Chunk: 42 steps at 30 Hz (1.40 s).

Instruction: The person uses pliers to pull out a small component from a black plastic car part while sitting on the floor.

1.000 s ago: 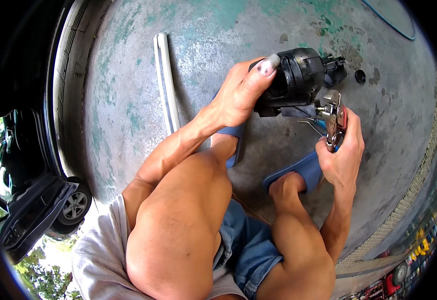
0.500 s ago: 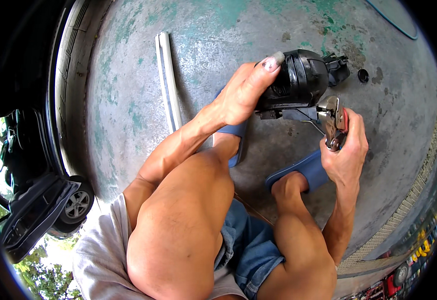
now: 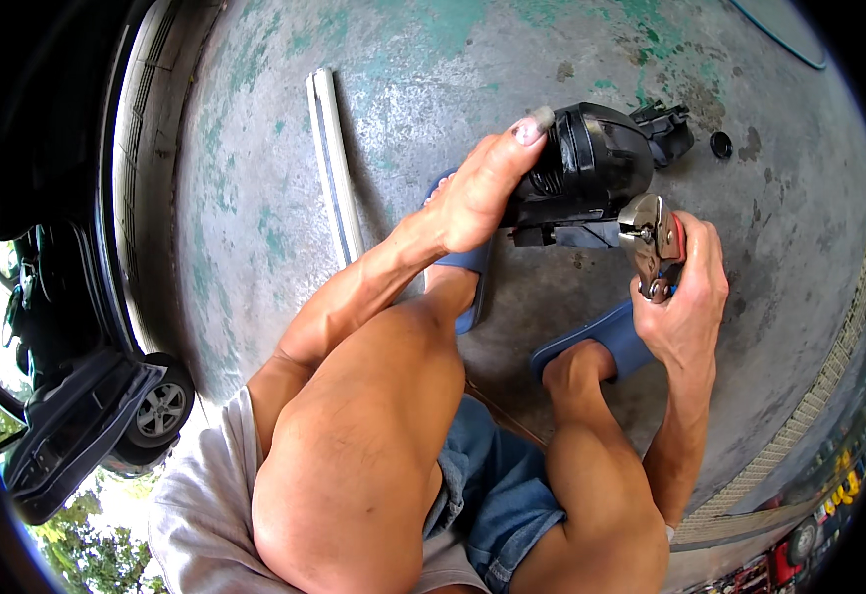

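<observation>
My left hand [image 3: 482, 188] grips a black plastic housing [image 3: 596, 158] by its left side, thumb lying over it. Under the housing is a darker grey-black piece [image 3: 581, 235] with a thin wire. My right hand [image 3: 680, 297] is closed round a chrome hand tool [image 3: 646, 243] with a red grip, like pliers or a crimper. The tool's head is at the housing's lower right, against or very close to the wired piece; I cannot make out what its jaws hold. Smaller black parts [image 3: 670, 134] show just beyond the housing.
A round black cap [image 3: 721, 145] and a long pale strip [image 3: 336, 168] lie on the stained concrete floor. My sandalled feet [image 3: 591, 342] are below my hands. A dark car [image 3: 76, 416] stands at left, a blue hose [image 3: 789, 45] at upper right, coloured tools [image 3: 839, 485] at lower right.
The tool in my right hand has turned, its head moving slightly left toward the housing's underside, and now hides the brass-coloured end seen earlier. My left hand still holds the housing, nearly unmoved.
</observation>
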Motion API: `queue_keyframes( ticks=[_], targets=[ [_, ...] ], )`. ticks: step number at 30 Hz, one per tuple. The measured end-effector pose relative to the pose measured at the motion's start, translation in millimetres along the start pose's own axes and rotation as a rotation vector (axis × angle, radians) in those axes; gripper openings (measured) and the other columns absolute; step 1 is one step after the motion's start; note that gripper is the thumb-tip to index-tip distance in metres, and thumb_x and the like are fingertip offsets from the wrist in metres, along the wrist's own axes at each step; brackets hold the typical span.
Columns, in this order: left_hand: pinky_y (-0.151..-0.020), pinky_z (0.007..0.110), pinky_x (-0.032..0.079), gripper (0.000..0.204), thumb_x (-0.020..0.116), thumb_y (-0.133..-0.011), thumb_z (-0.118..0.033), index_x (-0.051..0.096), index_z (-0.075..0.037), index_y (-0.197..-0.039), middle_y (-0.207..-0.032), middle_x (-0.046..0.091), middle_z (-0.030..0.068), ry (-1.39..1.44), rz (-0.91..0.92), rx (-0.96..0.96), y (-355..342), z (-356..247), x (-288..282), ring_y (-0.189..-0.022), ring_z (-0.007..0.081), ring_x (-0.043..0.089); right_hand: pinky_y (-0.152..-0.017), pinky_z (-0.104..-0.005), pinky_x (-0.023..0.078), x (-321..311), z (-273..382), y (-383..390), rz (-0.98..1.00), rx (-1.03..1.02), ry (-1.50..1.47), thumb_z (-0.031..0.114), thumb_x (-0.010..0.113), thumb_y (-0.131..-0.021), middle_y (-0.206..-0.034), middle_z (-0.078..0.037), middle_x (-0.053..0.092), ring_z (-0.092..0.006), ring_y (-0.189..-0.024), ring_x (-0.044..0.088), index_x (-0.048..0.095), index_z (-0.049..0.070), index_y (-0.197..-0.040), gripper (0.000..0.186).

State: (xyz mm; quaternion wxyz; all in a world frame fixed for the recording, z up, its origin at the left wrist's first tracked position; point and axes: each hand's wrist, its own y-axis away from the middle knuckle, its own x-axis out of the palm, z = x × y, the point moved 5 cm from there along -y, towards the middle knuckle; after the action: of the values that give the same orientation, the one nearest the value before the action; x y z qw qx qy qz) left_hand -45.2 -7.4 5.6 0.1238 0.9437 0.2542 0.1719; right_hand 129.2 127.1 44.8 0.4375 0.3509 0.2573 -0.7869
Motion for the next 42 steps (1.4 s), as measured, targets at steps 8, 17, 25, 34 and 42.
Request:
queue_keyframes(
  ticks=[8,17,25,34,42],
  targets=[
    [-0.097,0.033,0.041,0.074,0.03,-0.102,-0.061,0.063,0.001,-0.126,-0.116,0.066,0.0085,-0.026,0.03,-0.002,0.4,-0.4,-1.0,-0.105,0.0159,0.054,-0.088,-0.0446,0.048,-4.6,4.4,-1.1,-0.016,0.001,0.001,0.0,0.064,-0.067,-0.106,-0.019,0.059,-0.0419,-0.099,0.059,0.054,0.0,-0.122,0.056],
    [-0.088,0.034,0.055,0.076,0.036,-0.098,-0.063,0.054,0.001,-0.133,-0.115,0.068,0.0123,-0.066,0.008,-0.001,-0.9,6.9,-4.5,-0.099,0.0186,0.067,-0.082,-0.0453,0.047,-1.9,2.4,-0.2,-0.02,-0.001,-0.026,-0.001,0.065,-0.068,-0.098,-0.02,0.057,-0.0407,-0.092,0.057,0.055,-0.002,-0.113,0.046],
    [-0.09,0.03,0.04,0.075,0.028,-0.101,-0.063,0.061,-0.002,-0.127,-0.112,0.065,0.0039,-0.084,0.022,-0.039,-0.7,6.8,-2.0,-0.098,0.0125,0.051,-0.082,-0.0432,0.05,-0.3,-0.8,1.6,-0.054,-0.005,0.003,-0.002,0.068,-0.069,-0.1,-0.017,0.059,-0.0403,-0.092,0.061,0.056,0.001,-0.115,0.048],
    [-0.092,0.036,0.054,0.071,0.034,-0.1,-0.058,0.053,0.001,-0.135,-0.119,0.068,0.0141,-0.029,0.003,0.009,-1.1,4.0,0.6,-0.102,0.0206,0.067,-0.081,-0.0465,0.046,-5.9,2.4,-1.2,-0.089,-0.025,-0.007,0.001,0.066,-0.069,-0.097,-0.018,0.057,-0.0399,-0.09,0.056,0.055,0.0,-0.112,0.044],
    [-0.097,0.03,0.038,0.074,0.03,-0.101,-0.064,0.058,-0.003,-0.131,-0.119,0.063,0.0047,-0.069,0.025,-0.007,-1.6,3.1,1.3,-0.106,0.0134,0.05,-0.08,-0.0461,0.047,-4.8,2.9,-0.8,-0.078,-0.025,-0.008,0.002,0.066,-0.068,-0.096,-0.018,0.058,-0.04,-0.089,0.056,0.056,0.0,-0.11,0.043]
  ],
)
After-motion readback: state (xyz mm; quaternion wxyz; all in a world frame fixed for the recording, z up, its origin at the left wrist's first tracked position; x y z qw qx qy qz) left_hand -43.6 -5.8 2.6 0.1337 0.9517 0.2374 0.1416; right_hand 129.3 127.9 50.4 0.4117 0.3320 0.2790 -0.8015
